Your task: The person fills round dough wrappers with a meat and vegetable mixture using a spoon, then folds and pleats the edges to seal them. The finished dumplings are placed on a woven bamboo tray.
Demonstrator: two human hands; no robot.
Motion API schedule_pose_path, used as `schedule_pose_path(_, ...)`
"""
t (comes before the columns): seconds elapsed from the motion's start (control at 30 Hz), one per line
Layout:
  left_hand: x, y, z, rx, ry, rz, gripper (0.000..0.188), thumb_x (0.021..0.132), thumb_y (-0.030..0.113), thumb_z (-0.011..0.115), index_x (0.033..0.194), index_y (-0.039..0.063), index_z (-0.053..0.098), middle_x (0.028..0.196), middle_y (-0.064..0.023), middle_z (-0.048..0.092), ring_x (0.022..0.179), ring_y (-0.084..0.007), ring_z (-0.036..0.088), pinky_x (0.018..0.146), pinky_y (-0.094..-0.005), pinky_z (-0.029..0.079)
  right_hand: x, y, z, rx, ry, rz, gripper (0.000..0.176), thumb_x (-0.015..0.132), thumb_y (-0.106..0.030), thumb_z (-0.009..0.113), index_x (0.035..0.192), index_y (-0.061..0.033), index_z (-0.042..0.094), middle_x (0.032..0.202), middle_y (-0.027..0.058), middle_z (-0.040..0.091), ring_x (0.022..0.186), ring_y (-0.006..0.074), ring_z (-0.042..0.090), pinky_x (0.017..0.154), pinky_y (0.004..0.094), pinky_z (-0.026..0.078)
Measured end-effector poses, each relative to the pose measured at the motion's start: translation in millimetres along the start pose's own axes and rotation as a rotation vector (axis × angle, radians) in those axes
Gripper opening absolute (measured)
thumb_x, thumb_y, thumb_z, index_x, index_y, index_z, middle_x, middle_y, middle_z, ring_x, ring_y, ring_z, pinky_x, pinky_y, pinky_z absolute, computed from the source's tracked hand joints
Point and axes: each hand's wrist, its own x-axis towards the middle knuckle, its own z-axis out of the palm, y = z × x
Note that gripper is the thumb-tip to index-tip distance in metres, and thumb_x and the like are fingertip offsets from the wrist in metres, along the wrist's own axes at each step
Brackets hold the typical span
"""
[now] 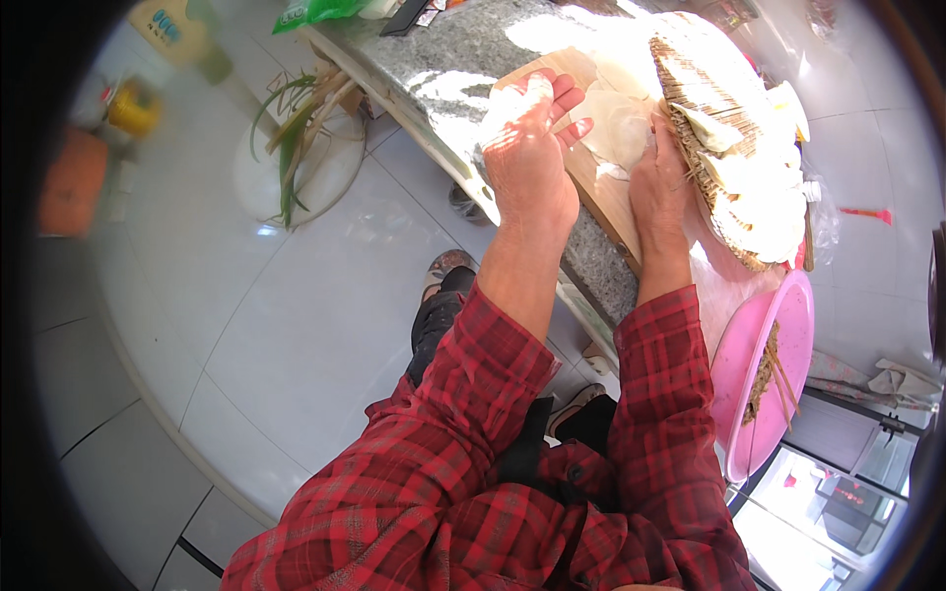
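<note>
My left hand (533, 144) is raised over the near edge of a wooden board (610, 214), palm turned up and fingers curled apart. Strong sun washes out part of the palm; I make out nothing held there. Thin round dough wrappers (610, 125) lie overlapping on the board. My right hand (661, 188) is at their right side, fingertips against a wrapper's edge; its grip is hidden. Just right of it stands a woven straw tray (676, 81) bearing pale folded dumplings (709, 129), many lost in glare.
A pink plastic basin (798, 325) with brown filling (761, 377) and chopsticks (780, 380) sits at the right. A grey stone countertop (414, 55) runs beneath the board. A green plastic bag (321, 11) lies at its far end. Green onions (292, 151) stand beside the counter, over the tiled floor (295, 318).
</note>
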Motion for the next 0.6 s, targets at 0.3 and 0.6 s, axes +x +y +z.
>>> schedule_pose_path(0.3, 3.3, -1.7, -3.4, -0.027, 0.020, -0.032, 0.030, 0.097, 0.017, 0.052, 0.117, -0.005, 0.053, 0.109, -0.0151, 0.062, 0.097, -0.0222, 0.062, 0.073, -0.0346, 0.052, 0.5, 5.5, -7.0, 0.227, -0.009, -0.178, 0.026, 0.092, -0.005, 0.045, 0.114, 0.0013, 0.059, 0.119, 0.0158, 0.059, 0.116, 0.0272, 0.052, 0.105, 0.0349, 0.035)
schedule_pose_path(0.6, 3.2, -3.0, -2.3, 0.005, -0.017, -0.025, 0.033, 0.098, 0.018, 0.048, 0.120, -0.007, 0.049, 0.113, -0.0194, 0.058, 0.102, -0.0275, 0.058, 0.079, -0.0401, 0.049, 10.7, 19.2, -4.8, 0.164, 0.030, -0.204, 0.021, 0.092, -0.008, 0.046, 0.109, -0.0053, 0.059, 0.112, 0.0119, 0.061, 0.111, 0.0255, 0.054, 0.101, 0.0347, 0.038)
